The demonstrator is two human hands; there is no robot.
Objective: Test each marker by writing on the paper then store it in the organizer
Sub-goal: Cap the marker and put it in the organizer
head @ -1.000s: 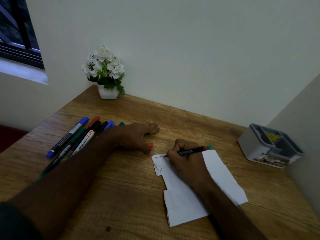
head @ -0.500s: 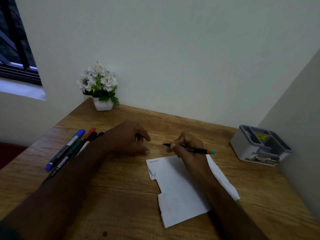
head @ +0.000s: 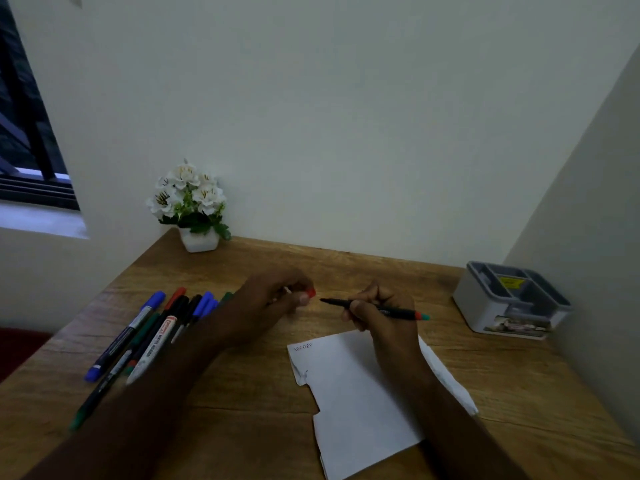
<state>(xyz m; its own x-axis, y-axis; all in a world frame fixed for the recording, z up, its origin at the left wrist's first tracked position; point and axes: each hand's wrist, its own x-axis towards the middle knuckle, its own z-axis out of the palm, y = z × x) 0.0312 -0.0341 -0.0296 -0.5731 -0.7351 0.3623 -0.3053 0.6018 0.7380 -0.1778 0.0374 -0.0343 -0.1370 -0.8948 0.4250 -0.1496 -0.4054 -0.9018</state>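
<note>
Just above the top edge of the paper [head: 360,393], the marker [head: 374,308] lies almost level in the right hand [head: 379,315], its long axis running left to right: the bare writing tip points left toward the other hand, and the teal-and-red tail points right toward the organizer [head: 512,301]. The right hand's fingers are curled round the barrel near its middle. Facing that tip, just beside it but not touching, the left hand [head: 273,297] pinches a small red cap [head: 311,292] between thumb and fingertips. By the look of it the next step is capping, so the 2 pieces must meet along the marker's axis, and the cap needs only a short travel rightward onto the tip. A line of small letters sits at the paper's top left corner. The organizer stands well apart at the right, nearer the right hand. The untested markers [head: 145,334] lie fanned on the desk [head: 242,410] behind the left forearm.
</note>
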